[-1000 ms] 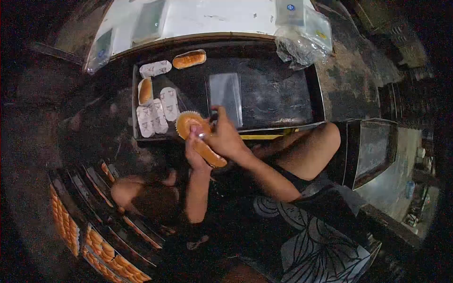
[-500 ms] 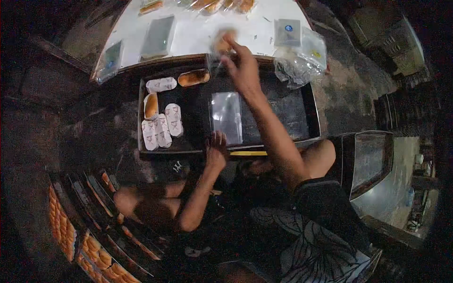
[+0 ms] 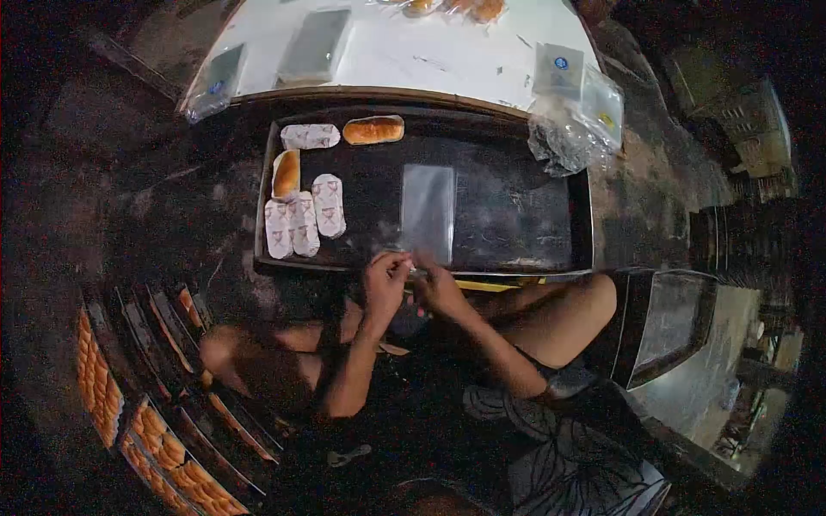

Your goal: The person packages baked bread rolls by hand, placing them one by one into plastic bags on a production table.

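My left hand [image 3: 386, 280] and my right hand [image 3: 437, 290] are close together at the near edge of a dark tray [image 3: 516, 215]. The left fingers are pinched at the lower end of a stack of clear plastic bags [image 3: 428, 211]; what they hold is too small to tell. My right hand is blurred by motion. At the tray's left lie several paper-wrapped pieces [image 3: 329, 206], a bread roll [image 3: 373, 130] at the top and another roll in paper [image 3: 286, 176].
Beyond the tray is a white table [image 3: 430, 60] with bagged bread [image 3: 487, 9], a stack of bags [image 3: 315, 47] and crumpled plastic [image 3: 564, 142]. Trays of bread [image 3: 99, 374] stand at lower left. My bent knees flank the tray's near edge.
My right hand has come back from the table edge to beside my left hand. The blurred item at its fingers no longer shows at the table. The view has shifted slightly.
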A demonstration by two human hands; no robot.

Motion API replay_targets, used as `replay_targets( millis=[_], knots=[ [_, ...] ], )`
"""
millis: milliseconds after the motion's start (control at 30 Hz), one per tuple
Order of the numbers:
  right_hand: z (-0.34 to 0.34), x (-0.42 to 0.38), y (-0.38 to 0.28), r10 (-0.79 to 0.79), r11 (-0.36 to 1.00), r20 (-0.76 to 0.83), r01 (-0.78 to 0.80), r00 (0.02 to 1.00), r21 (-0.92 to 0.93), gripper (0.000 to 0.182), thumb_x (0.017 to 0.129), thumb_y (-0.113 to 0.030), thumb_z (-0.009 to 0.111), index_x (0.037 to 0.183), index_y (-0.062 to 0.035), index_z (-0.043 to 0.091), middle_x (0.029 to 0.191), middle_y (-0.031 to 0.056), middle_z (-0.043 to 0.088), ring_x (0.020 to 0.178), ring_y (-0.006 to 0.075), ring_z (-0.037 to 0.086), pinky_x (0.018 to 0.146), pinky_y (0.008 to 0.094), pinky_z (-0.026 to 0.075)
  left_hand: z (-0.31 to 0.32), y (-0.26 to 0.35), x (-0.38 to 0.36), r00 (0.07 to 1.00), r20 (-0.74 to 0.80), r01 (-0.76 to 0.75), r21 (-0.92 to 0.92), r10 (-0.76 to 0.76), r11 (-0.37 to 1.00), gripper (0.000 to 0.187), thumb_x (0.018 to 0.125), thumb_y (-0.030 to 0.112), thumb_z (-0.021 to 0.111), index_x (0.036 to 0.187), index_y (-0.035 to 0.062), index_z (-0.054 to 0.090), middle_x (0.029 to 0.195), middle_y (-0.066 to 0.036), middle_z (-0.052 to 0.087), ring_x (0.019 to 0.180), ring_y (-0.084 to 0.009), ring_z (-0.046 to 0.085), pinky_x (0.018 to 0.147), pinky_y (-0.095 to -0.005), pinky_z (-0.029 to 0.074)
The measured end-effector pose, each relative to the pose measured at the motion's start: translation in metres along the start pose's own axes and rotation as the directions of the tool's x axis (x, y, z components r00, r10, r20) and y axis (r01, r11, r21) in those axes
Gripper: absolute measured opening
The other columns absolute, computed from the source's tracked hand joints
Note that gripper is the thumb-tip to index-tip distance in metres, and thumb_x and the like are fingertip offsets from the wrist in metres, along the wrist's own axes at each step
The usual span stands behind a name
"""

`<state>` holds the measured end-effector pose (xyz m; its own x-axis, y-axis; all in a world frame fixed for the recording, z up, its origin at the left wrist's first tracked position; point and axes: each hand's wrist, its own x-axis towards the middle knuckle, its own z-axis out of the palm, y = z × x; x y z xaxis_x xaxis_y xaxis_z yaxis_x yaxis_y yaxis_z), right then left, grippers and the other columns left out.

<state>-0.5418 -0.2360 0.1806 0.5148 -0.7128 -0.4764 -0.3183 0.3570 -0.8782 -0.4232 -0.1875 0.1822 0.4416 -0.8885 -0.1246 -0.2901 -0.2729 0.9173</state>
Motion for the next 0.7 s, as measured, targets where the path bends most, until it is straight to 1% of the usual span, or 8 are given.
replay_targets(
  millis=[100, 167, 267, 367, 433, 500, 567, 700],
  knots=[
    [0.004, 0.035, -0.007, 0.139, 0.797, 0.293, -0.283, 0.946, 0.534, 0.033, 0.083, -0.030, 0.046, 0.103, -0.0049, 0.051, 0.082, 0.0080, 0.059, 0.073, 0.0191, 0.057, 0.065, 0.0332, 0.046, -0.016, 0.036, -0.012, 0.995, 0.000, -0.104, 0.071, 0.105, 0.992, 0.012, 0.075, 0.007, 0.059, 0.080, -0.0041, 0.059, 0.075, -0.008, 0.053, 0.069, -0.0146, 0.053, 0.060, -0.0250, 0.042],
    [0.038, 0.052, -0.022, -0.303, 0.686, -0.044, 0.250, 0.952, 0.683, 0.039, 0.085, -0.034, 0.042, 0.110, -0.0041, 0.045, 0.097, 0.0094, 0.055, 0.090, 0.0168, 0.053, 0.079, 0.0295, 0.042, -0.020, 0.008, -0.007, 0.991, -0.045, -0.119, 0.080, 0.123, 0.990, 0.020, 0.078, 0.011, 0.056, 0.095, 0.0011, 0.057, 0.080, -0.008, 0.055, 0.074, -0.0173, 0.054, 0.066, -0.0264, 0.042],
    [0.093, 0.031, -0.044, -0.170, 0.171, 0.363, -0.336, 0.916, 0.926, 0.044, 0.085, -0.031, 0.044, 0.117, -0.0024, 0.037, 0.113, 0.0158, 0.046, 0.103, 0.0206, 0.048, 0.082, 0.0314, 0.042, -0.053, -0.016, 0.014, 0.918, -0.050, 0.065, -0.960, -0.393, 0.273, 0.036, 0.083, 0.023, 0.048, 0.115, 0.0099, 0.041, 0.088, -0.012, 0.057, 0.080, -0.0239, 0.056, 0.074, -0.0321, 0.044],
    [0.119, 0.074, -0.037, -0.020, 0.991, 0.607, -0.066, 0.795, 0.120, 0.040, 0.084, -0.017, 0.041, 0.119, 0.0005, 0.033, 0.115, 0.0180, 0.045, 0.104, 0.0267, 0.048, 0.088, 0.0375, 0.039, -0.136, -0.109, 0.005, 0.990, 0.110, 0.117, -0.990, -0.090, 0.077, 0.043, 0.084, 0.030, 0.045, 0.120, 0.0076, 0.037, 0.097, -0.015, 0.053, 0.090, -0.0247, 0.053, 0.082, -0.0422, 0.042],
    [0.168, 0.136, 0.010, -0.545, 0.670, 0.154, 0.538, 0.824, -0.511, 0.048, 0.080, -0.019, 0.045, 0.120, 0.0020, 0.032, 0.116, 0.0202, 0.043, 0.105, 0.0309, 0.046, 0.089, 0.0398, 0.036, -0.146, -0.090, 0.004, 0.666, -0.442, -0.216, -0.885, -0.601, 0.412, 0.042, 0.084, 0.030, 0.046, 0.117, 0.0046, 0.040, 0.104, -0.012, 0.047, 0.097, -0.0216, 0.046, 0.085, -0.0430, 0.039],
    [0.183, 0.184, 0.003, -0.774, 0.015, 0.214, 0.355, 0.596, -0.935, 0.053, 0.076, -0.022, 0.049, 0.122, -0.0021, 0.033, 0.113, 0.0245, 0.044, 0.105, 0.0319, 0.046, 0.089, 0.0382, 0.036, -0.146, -0.072, 0.001, 0.632, -0.442, -0.205, -0.887, -0.636, 0.413, 0.043, 0.083, 0.031, 0.047, 0.117, 0.0048, 0.040, 0.106, -0.010, 0.044, 0.101, -0.0208, 0.042, 0.087, -0.0424, 0.038],
    [0.160, 0.217, -0.001, -0.777, -0.139, 0.394, 0.477, 0.492, -0.868, 0.046, 0.076, -0.022, 0.049, 0.118, -0.0067, 0.039, 0.113, 0.0260, 0.043, 0.104, 0.0328, 0.046, 0.087, 0.0357, 0.037, -0.151, -0.066, 0.005, 0.603, -0.439, -0.198, -0.891, -0.666, 0.409, 0.044, 0.083, 0.032, 0.048, 0.117, 0.0050, 0.039, 0.108, -0.009, 0.042, 0.104, -0.0200, 0.038, 0.089, -0.0418, 0.036],
    [0.100, 0.227, 0.020, -0.544, 0.553, 0.232, 0.552, 0.807, -0.624, 0.027, 0.082, -0.021, 0.042, 0.103, -0.0055, 0.047, 0.102, 0.0176, 0.050, 0.092, 0.0350, 0.050, 0.077, 0.0387, 0.042, -0.137, -0.063, 0.005, 0.737, -0.288, -0.295, -0.951, -0.611, 0.092, 0.051, 0.081, 0.034, 0.047, 0.118, 0.0020, 0.035, 0.102, -0.012, 0.043, 0.098, -0.0243, 0.042, 0.087, -0.0424, 0.038]
  ],
)
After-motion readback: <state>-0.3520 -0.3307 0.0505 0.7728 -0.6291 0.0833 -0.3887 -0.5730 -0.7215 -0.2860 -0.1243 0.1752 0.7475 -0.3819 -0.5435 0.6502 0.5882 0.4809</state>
